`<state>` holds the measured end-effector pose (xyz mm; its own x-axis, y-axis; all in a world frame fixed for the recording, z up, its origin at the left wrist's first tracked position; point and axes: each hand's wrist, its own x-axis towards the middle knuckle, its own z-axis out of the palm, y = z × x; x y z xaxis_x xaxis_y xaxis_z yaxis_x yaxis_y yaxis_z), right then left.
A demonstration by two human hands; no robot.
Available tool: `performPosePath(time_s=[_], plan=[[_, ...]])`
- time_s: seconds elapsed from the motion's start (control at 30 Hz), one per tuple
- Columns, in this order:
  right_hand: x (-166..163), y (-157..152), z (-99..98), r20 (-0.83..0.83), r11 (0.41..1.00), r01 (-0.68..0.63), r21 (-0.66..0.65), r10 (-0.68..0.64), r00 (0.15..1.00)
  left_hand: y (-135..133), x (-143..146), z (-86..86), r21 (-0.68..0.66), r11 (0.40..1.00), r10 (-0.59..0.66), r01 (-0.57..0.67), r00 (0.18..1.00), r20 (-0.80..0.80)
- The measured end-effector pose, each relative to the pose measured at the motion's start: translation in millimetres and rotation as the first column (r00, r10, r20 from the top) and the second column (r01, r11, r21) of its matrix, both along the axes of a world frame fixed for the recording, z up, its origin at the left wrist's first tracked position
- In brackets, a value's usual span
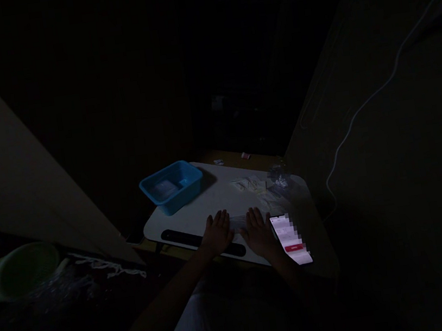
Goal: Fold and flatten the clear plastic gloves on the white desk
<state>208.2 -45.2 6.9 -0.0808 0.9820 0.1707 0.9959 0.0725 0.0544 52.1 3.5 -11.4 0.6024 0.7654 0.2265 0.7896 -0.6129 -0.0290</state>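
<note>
The scene is very dark. My left hand (217,233) and my right hand (259,232) lie flat, palms down, side by side on a small white table (217,196), fingers stretched out and holding nothing. Between the two hands rests a thin clear plastic sheet or bag (239,222). A lit phone (291,239) with a bright screen lies just right of my right hand. A black strip (182,238) runs along the table's near edge under my left wrist.
A blue plastic tub (172,186) stands on the table's far left corner. Pale plastic bags (263,187) lie at the far right. A green basket (21,267) sits low at the left. A white cable (364,104) hangs on the right wall.
</note>
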Motion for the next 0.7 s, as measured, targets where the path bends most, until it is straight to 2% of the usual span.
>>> performPosePath(time_s=[0.2, 0.37, 0.43, 0.6, 0.7], plan=[[0.3, -1.7, -2.8, -0.001, 0.998, 0.057, 0.016, -0.057, 0.998, -1.4, 0.5, 3.4, 0.002, 1.0, -0.002, 0.002, 1.0, 0.0], [-2.6, -2.6, -6.5, -0.011, 0.985, 0.16, 0.062, -0.159, 0.987, -1.4, 1.0, 4.2, -0.017, 1.0, 0.004, -0.005, 1.0, 0.0], [-3.8, -4.2, -4.3, -0.003, 0.988, 0.126, 0.094, -0.126, 0.992, -1.1, 1.1, 3.5, -0.02, 1.0, 0.001, -0.001, 1.0, 0.004], [-10.7, -7.7, 3.9, 0.011, 0.992, -0.108, 0.071, 0.108, 0.994, -0.3, 0.5, 1.8, -0.017, 1.0, 0.002, -0.002, 1.0, 0.001], [-14.2, -7.0, 4.2, 0.003, 0.99, -0.13, 0.049, 0.13, 0.991, -0.4, -0.6, 1.5, -0.02, 1.0, -0.001, 0.001, 1.0, -0.009]])
